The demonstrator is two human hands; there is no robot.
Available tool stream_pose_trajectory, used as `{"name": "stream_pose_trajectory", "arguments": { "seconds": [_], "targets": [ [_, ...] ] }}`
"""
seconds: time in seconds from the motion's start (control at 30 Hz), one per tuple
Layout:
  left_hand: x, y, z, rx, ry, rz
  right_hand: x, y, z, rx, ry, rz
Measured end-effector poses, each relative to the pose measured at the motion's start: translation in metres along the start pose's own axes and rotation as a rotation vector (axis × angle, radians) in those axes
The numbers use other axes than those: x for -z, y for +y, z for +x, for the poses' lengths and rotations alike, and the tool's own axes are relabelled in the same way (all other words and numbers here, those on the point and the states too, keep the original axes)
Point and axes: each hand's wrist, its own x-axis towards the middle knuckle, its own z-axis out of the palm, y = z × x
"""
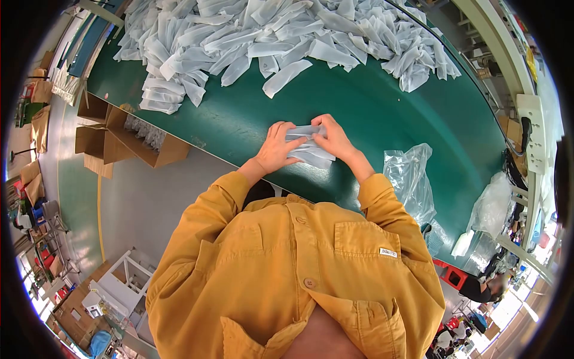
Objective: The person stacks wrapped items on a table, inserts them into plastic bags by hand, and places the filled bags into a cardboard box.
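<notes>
A small stack of frosted, whitish plastic packets [315, 158] lies on the green table, near its front edge. My left hand [275, 147] grips the left side of the stack, with thumb and fingers bent over it. At the upper right, my right hand [335, 141] has its fingers closed on the same packets, the thumb pressing on top. What is inside the packets cannot be made out. A large heap of similar packets [251, 36] covers the far side of the table, and one loose packet [287, 78] lies at its near edge.
Right of my right hand, a clear plastic bag [411, 179] lies crumpled on the green table [239, 119]. Open cardboard boxes [170, 152] stand beside the table at left, one with packets inside. A power strip [531, 131] is on the frame at right. A person [487, 288] is at lower right.
</notes>
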Motion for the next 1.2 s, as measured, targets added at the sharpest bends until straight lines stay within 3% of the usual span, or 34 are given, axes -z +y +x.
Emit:
{"name": "stream_pose_trajectory", "arguments": {
  "seconds": [0.17,0.23,0.33,0.37,0.43,0.63,0.83,1.03,1.2],
  "targets": [
    [-0.002,0.000,0.001,-0.040,0.077,-0.022,0.004,0.000,-0.004,-0.047,-0.085,-0.074],
    [-0.005,0.001,0.000,0.036,0.077,-0.095,0.009,0.000,-0.004,-0.031,-0.119,-0.125],
    [-0.007,-0.001,0.001,0.036,0.055,-0.112,0.028,0.006,0.023,0.094,-0.179,-0.259],
    [-0.007,-0.002,0.001,0.016,0.042,-0.102,0.032,0.002,0.039,0.018,-0.114,-0.309],
    [-0.007,0.000,0.001,0.031,0.056,-0.129,0.036,-0.010,0.082,0.196,0.084,-0.301],
    [-0.005,0.004,-0.003,0.054,0.046,-0.120,-0.001,0.021,0.167,0.237,0.019,-0.583],
    [0.010,0.011,-0.006,0.071,0.085,0.081,0.005,0.029,0.109,0.190,0.011,-0.457],
    [0.022,0.003,0.007,0.105,0.059,0.059,0.027,0.008,0.038,0.047,-0.171,-0.321],
    [0.010,-0.021,0.018,-0.023,-0.049,-0.107,0.026,0.006,0.015,0.024,-0.246,-0.429]
  ]
}}
